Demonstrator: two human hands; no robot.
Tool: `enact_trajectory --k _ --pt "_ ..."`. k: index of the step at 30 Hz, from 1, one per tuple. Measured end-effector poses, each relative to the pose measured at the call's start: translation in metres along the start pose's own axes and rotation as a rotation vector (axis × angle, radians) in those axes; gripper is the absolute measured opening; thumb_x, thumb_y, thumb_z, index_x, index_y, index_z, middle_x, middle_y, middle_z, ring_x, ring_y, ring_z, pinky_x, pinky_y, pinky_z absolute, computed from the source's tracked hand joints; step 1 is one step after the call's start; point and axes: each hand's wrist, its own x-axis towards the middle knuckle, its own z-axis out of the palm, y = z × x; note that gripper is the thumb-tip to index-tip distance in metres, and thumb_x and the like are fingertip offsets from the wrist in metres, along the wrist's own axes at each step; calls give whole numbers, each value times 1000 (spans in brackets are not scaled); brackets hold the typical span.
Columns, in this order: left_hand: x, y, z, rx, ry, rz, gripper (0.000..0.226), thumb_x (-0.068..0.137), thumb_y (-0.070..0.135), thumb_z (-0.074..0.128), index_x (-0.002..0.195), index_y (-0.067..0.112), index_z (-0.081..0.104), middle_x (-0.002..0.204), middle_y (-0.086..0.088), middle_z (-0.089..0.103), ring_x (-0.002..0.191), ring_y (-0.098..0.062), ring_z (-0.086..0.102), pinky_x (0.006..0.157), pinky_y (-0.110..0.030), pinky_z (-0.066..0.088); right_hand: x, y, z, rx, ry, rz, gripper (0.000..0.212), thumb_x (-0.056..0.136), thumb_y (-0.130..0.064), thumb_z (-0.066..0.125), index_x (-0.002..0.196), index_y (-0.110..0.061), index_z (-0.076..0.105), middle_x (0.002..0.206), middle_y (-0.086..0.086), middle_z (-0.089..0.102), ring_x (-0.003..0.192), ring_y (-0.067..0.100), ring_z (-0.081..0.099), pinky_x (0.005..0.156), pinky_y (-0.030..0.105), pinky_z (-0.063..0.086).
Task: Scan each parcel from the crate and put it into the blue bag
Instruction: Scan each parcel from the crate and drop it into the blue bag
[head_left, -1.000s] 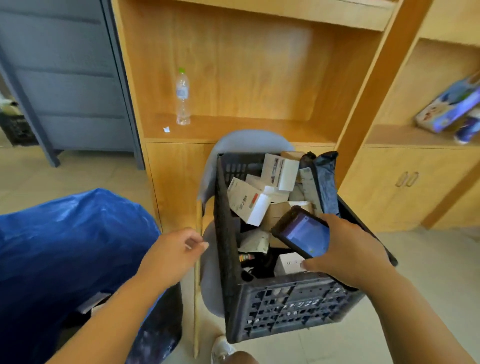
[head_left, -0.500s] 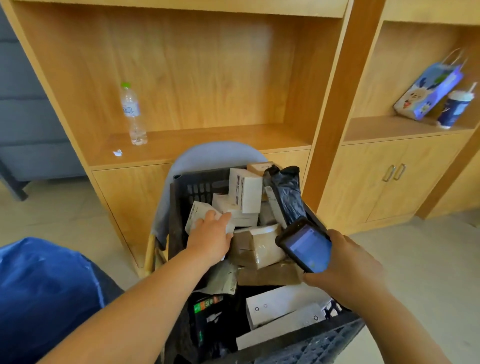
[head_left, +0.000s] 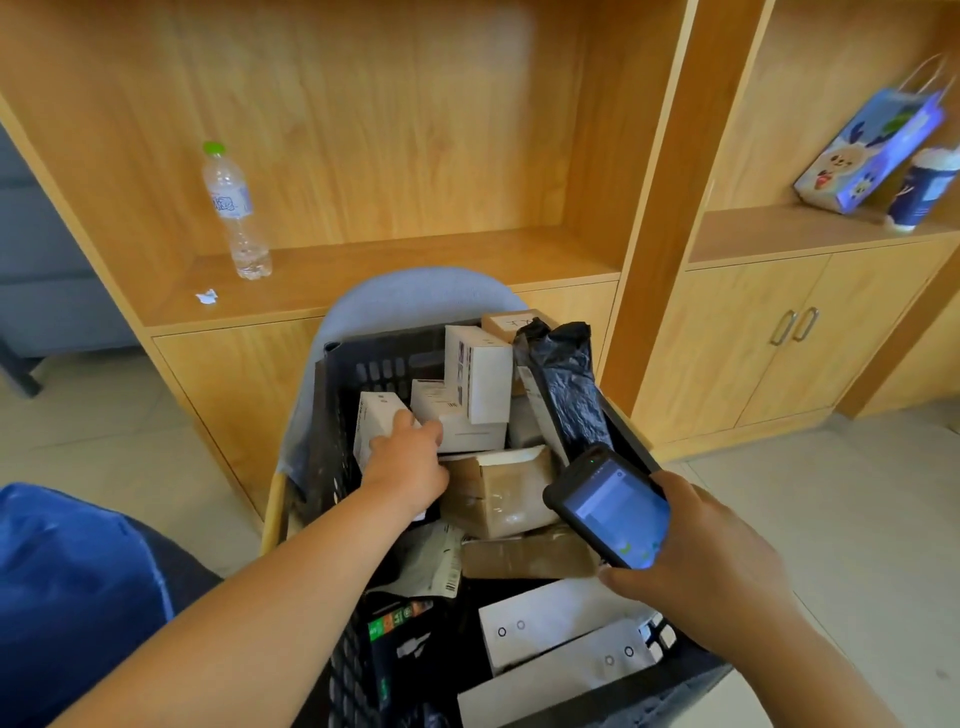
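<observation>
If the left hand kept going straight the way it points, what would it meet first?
The white box: the left hand has its fingers on it, by the crate's left wall. Whether they grip it is unclear.

Legible text: none. Water bottle (head_left: 236, 208) label, parcel (head_left: 376, 418) stickers, scanner (head_left: 613, 512) screen: all too blurred.

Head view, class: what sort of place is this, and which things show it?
Probably an office or storeroom used for sorting post: wooden shelving with cupboards, a black crate full of boxed parcels, and a handheld scanner in the right hand.
</observation>
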Motion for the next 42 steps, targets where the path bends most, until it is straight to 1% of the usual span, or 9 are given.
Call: enact_trajectory --k 9,14,19,21,23,28,34,38,42 --pt "-95 18 -39 -166 270 258 37 86 16 59 122 23 56 145 4 30 131 -22 39 88 -26 44 -34 12 -13 108 83 13 74 57 -57 77 116 -30 43 97 -13 55 85 13 54 65 30 46" --pt "-150 25 -37 -46 352 479 43 65 7 74 106 18 70 129 -7 54 97 -27 62 56 -26 51 -59 25 -20 146 113 36 73 56 -55 79 114 -30 45 95 -12 54 83 14 55 65 32 49" --pt "-159 41 -21 -41 210 718 31 77 15 75 106 20 68 131 3 51 107 -19 59 74 -34 56 -77 40 -24 164 134 88 70 57 -54 80 113 -29 47 92 -13 52 78 12 53 56 28 43" --pt "-157 45 -14 -211 9 610 32 93 26 61 124 26 58 134 19 37 112 -1 46 93 -24 45 -81 44 -24 160 133 106 70 57 -52 80 114 -29 47 93 -11 52 78 13 52 57 30 45" --pt "-148 48 -5 -305 -118 505 32 97 22 53 130 23 52 130 17 42 113 2 45 101 -21 40 -85 46 -23 148 127 114 69 57 -51 80 112 -29 46 92 -12 51 77 13 53 60 31 48" --pt "-125 52 5 -295 31 314 34 90 12 62 123 14 52 115 2 40 99 -15 57 90 -32 48 -86 43 -21 117 100 103 68 58 -53 79 112 -30 44 89 -15 49 77 11 52 59 28 44" --pt "-123 52 7 -120 267 -154 109 52 66 79 130 18 20 125 -5 19 113 -25 28 97 -36 39 -80 41 -20 108 67 80 69 59 -51 80 113 -29 44 92 -13 50 79 12 52 60 27 44" --pt "-117 46 11 -459 165 -379 140 41 57 89 144 16 3 137 -7 13 125 -28 29 97 -41 44 -77 42 -16 121 45 68 68 59 -50 81 113 -29 45 94 -12 53 80 11 53 60 25 44" --pt "-110 45 14 -810 -22 -311 98 62 27 90 131 8 24 121 0 49 112 -19 51 85 -30 47 -75 43 -13 107 33 69 70 59 -52 80 115 -29 45 96 -12 54 82 13 54 63 28 48"
